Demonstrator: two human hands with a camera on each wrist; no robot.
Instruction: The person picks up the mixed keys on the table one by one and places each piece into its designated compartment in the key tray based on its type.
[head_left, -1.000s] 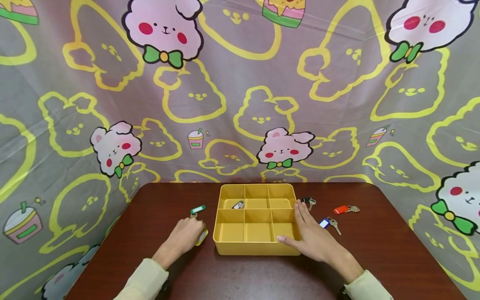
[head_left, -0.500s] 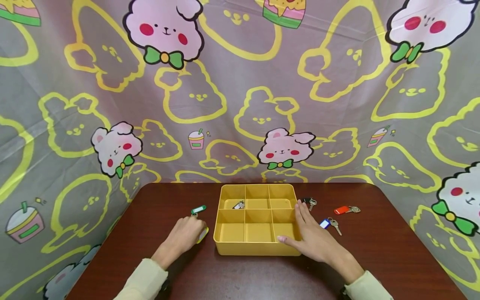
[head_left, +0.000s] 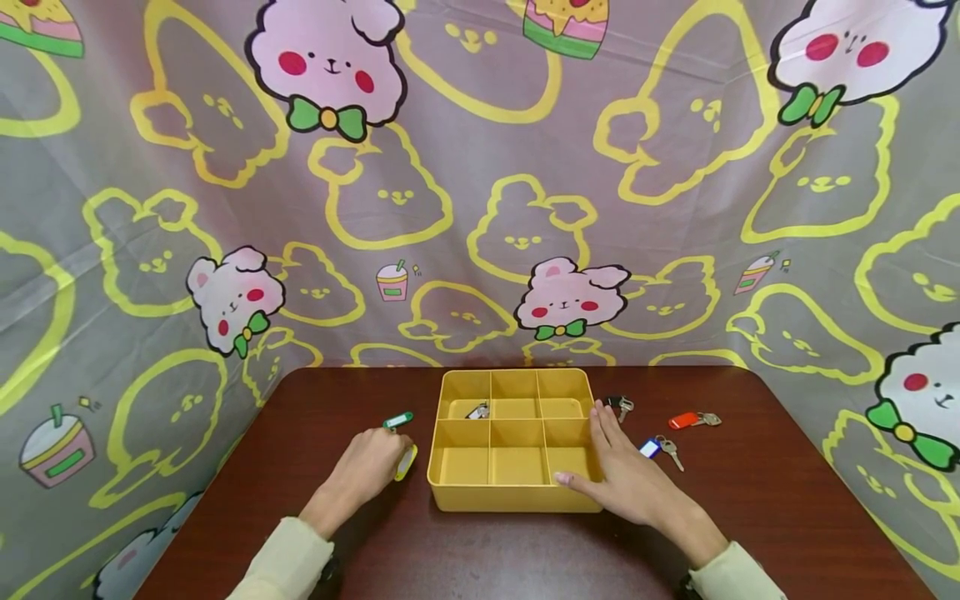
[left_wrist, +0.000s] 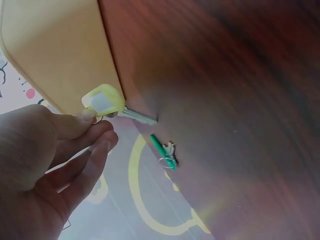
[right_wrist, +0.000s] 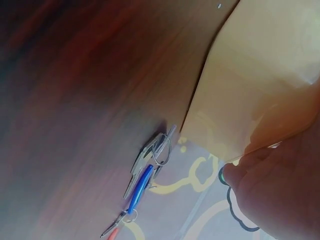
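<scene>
Between thumb and fingertips my left hand [head_left: 369,462] pinches a yellow key tag [left_wrist: 102,100] by its ring end. A silver key [left_wrist: 137,116] hangs from that tag, over the table left of the yellow divided box [head_left: 517,498]. Just beyond this hand lies a green key tag [head_left: 397,420] with its own ring and key. My right hand [head_left: 637,475] rests against the box's right side, fingers straight along the wall and thumb at the front right corner. Inside the back left compartment is a key with a tag [head_left: 477,411]; the other compartments show nothing in them.
Right of the box lie a black key tag [head_left: 617,402], a blue key tag [head_left: 649,448] and a red key tag [head_left: 683,420], each with a key. A patterned cloth [head_left: 450,200] hangs behind the dark wooden table [head_left: 517,558].
The left hand has shifted slightly up in the head view, and the yellow key tag has risen and tilted with it. The right hand and the box stay put.
</scene>
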